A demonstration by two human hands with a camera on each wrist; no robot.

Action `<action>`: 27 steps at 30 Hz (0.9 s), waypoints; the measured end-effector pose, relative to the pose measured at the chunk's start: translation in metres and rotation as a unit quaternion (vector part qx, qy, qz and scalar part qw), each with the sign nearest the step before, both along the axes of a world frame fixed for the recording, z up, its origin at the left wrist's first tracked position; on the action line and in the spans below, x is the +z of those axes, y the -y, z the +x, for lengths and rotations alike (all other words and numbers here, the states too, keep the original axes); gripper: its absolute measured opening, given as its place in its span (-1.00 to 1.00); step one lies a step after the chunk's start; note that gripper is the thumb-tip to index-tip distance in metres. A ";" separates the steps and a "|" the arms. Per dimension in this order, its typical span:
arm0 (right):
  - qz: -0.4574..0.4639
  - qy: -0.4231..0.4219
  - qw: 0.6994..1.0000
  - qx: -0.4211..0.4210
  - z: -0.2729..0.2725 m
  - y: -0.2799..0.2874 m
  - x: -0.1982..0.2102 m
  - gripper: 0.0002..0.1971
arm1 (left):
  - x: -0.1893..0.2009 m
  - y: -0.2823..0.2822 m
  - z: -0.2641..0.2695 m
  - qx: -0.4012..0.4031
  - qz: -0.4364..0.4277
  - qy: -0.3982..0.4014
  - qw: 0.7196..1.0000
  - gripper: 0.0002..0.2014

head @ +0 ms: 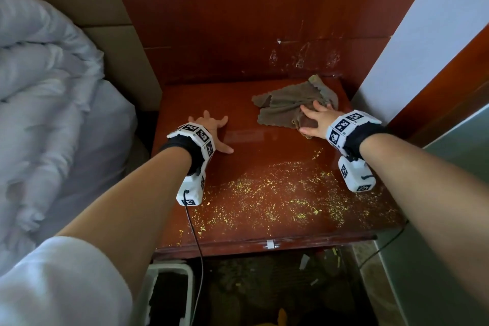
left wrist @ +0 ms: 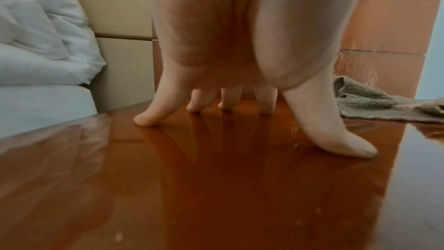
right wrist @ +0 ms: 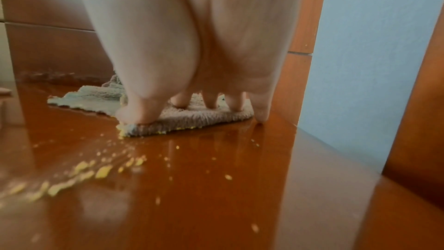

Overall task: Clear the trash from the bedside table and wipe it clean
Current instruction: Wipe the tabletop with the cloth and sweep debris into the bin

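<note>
Both hands lie spread on the desk: left hand braced on fingertips, holding nothing; right hand pressing flat-fingered on the cloth, crumbs nearby.

Each bare forearm wears a black wrist strap ringed by white blocks printed with black square codes. A white camera box hangs under each wrist; a black cable trails from the left one. A white sleeve covers the left upper arm.
</note>
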State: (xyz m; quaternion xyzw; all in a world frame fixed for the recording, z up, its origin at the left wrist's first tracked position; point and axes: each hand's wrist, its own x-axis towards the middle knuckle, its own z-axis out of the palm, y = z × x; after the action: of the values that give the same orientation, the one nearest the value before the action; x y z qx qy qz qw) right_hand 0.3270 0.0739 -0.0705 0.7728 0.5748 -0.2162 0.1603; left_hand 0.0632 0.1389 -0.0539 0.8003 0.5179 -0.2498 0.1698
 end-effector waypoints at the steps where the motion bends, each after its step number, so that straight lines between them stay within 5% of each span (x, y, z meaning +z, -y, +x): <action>1: -0.001 -0.001 1.000 0.001 0.000 0.003 0.001 -0.28 | -0.001 -0.001 0.000 -0.001 0.001 -0.002 1.000 -0.05; 17: -0.031 -0.003 0.999 -0.023 0.008 0.086 0.000 -0.24 | -0.012 -0.009 -0.002 -0.017 0.015 -0.006 1.000 -0.04; 27: -0.033 0.003 0.999 -0.024 0.008 0.076 -0.001 -0.23 | -0.018 -0.014 -0.004 -0.015 0.012 0.003 1.000 -0.02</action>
State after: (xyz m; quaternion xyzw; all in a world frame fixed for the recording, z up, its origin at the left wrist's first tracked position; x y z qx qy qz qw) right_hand 0.3352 -0.0020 -0.0711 0.7812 0.5482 -0.2364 0.1828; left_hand 0.0594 0.1531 -0.0717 0.8110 0.5079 -0.2434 0.1581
